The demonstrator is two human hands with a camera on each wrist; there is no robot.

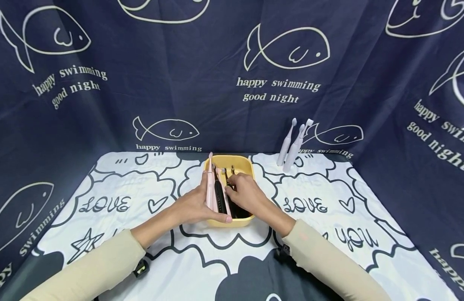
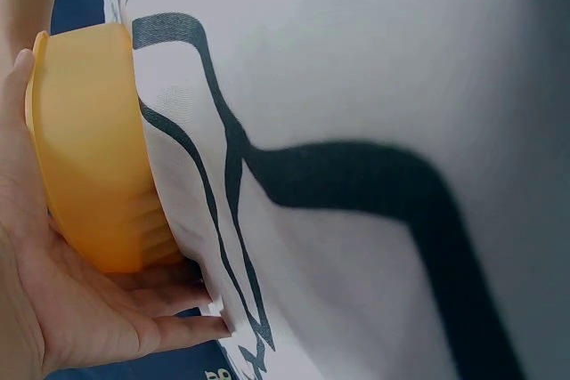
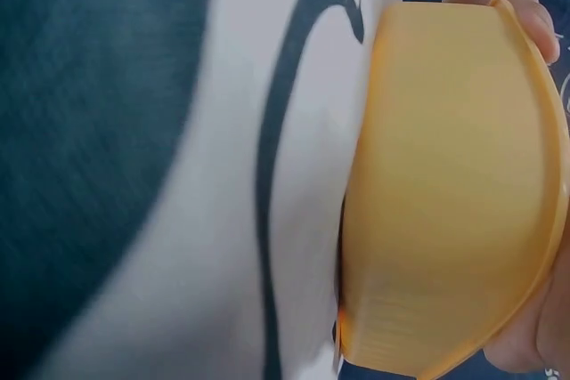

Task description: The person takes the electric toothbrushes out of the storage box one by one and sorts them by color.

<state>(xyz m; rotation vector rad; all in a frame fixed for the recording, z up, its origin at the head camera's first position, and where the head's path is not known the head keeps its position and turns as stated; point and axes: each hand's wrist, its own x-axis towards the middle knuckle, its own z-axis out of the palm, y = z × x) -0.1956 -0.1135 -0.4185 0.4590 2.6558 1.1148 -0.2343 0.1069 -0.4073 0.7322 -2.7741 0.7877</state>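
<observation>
A yellow plastic box [image 1: 226,223] holds pink and black electric toothbrushes. My left hand [image 1: 194,205] grips its left side; the thumb lies along the front rim, and in the left wrist view the fingers [image 2: 178,331] reach along the side wall. Close to that hand are a pink toothbrush [image 1: 210,186] and a black toothbrush [image 1: 219,196], both leaning in the box. My right hand [image 1: 247,192] reaches over the right rim with curled fingers, pinching a black toothbrush whose handle is mostly hidden. The right wrist view shows mainly the box's outer wall [image 3: 445,175].
Behind the box to the right, several pale lilac toothbrushes [image 1: 285,146] stand upright on the table. A black-and-white patterned cloth [image 1: 141,234] covers the table. Dark blue fish-print curtains [image 1: 217,62] rise behind and at both sides.
</observation>
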